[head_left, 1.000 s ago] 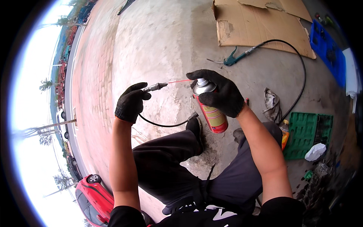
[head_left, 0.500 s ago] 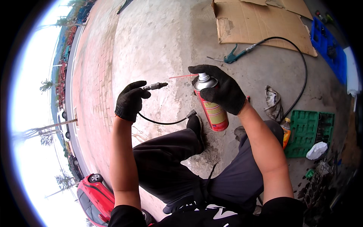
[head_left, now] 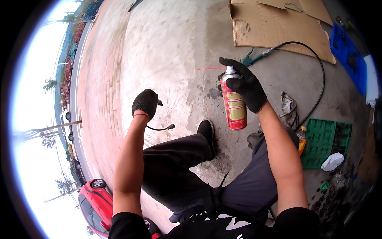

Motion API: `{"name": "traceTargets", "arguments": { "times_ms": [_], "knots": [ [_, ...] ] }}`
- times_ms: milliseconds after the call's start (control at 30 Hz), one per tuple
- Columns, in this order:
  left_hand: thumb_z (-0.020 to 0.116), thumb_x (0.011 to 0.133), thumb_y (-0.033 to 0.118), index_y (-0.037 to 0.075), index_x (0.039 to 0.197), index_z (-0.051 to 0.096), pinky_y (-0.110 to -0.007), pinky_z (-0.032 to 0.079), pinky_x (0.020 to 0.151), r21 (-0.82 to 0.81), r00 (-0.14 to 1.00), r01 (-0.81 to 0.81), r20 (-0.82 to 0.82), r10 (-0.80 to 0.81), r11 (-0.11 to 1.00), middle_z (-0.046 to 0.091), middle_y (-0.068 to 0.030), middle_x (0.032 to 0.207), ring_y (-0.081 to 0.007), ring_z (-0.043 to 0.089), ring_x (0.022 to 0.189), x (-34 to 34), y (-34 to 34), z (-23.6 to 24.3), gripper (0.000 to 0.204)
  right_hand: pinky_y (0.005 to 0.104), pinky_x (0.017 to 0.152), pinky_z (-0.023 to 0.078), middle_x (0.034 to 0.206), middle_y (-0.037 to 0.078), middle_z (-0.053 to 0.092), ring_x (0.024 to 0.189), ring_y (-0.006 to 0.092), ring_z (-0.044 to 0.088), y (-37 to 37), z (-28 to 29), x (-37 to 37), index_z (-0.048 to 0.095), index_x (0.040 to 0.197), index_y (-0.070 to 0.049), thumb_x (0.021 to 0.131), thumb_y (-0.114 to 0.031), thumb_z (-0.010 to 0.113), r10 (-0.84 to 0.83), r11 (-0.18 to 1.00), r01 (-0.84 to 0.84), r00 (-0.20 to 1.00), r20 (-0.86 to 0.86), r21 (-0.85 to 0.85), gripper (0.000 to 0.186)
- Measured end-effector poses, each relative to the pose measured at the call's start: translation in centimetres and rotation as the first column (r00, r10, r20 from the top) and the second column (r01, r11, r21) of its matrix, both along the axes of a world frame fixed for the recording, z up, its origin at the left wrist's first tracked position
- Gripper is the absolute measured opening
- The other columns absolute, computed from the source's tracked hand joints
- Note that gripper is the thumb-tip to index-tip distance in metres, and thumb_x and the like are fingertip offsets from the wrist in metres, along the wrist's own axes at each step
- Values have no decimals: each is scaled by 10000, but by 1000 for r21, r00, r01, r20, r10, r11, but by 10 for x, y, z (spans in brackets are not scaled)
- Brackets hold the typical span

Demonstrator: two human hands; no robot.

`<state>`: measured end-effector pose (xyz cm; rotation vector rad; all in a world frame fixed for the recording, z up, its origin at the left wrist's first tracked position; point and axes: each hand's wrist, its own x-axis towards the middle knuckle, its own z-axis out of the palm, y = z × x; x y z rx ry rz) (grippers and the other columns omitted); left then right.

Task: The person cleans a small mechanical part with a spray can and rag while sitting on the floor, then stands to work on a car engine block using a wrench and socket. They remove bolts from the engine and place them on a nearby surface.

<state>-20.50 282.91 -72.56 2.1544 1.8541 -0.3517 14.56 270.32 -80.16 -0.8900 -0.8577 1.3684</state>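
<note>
Your left hand (head_left: 145, 102) is around a probe (head_left: 160, 102), with a cable (head_left: 158, 128) just below; to its right, your right hand (head_left: 250, 85) is around a spray can (head_left: 234, 105). Beyond your right hand lie the blow gun (head_left: 249, 61) and cardboard (head_left: 278, 30); right of it and nearer you are the rag (head_left: 289, 111), bottle (head_left: 302, 142) and tool case (head_left: 317, 145).

corded probe (head_left: 160, 102) mostly hidden by left hand (head_left: 145, 103)

Open lane mid-frame, between left hand (head_left: 145, 104) and spray can (head_left: 234, 104); red straw (head_left: 211, 68), cable end (head_left: 170, 126) jut in.
Right of frame cluttered: air hose (head_left: 324, 75), rag (head_left: 289, 106), green case (head_left: 318, 140). Dark shoe (head_left: 205, 132) bounds lane below.
</note>
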Motion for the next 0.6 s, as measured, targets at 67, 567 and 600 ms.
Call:
{"name": "traceTargets", "arguments": {
  "times_ms": [67, 567, 600],
  "knots": [
    [608, 928, 275, 27, 1013, 663, -399, 543, 727, 92, 981, -81, 183, 63, 992, 731, -132, 891, -278, 707, 843, 16, -7, 15, 268, 304, 983, 487, 1286, 65, 628, 1077, 144, 598, -4, -5, 2, 560, 1387, -96, 875, -166, 666, -17, 1000, 17, 999, 32, -4, 528],
    [533, 1034, 416, -17, 1145, 654, -236, 391, 490, -605, 689, -106, 527, 497, 789, 537, 0, 688, -80, 456, 515, 26, -21, 40, 463, 305, 953, 517, 1259, 51, 633, 1046, 134, 614, -8, 17, -1, 566, 1387, -94, 848, -71, 663, 139, 990, -140, 988, -66, -11, 548],
    [543, 1029, 415, -23, 1165, 641, -238, 411, 508, -599, 649, -67, 582, 491, 798, 548, -9, 707, -88, 479, 535, 30, -22, 45, 468, 304, 950, 519, 1245, 46, 639, 1042, 132, 614, -12, 26, -4, 567, 1386, -95, 843, -64, 667, 141, 990, -141, 990, -15, 8, 554]
  ]
}}
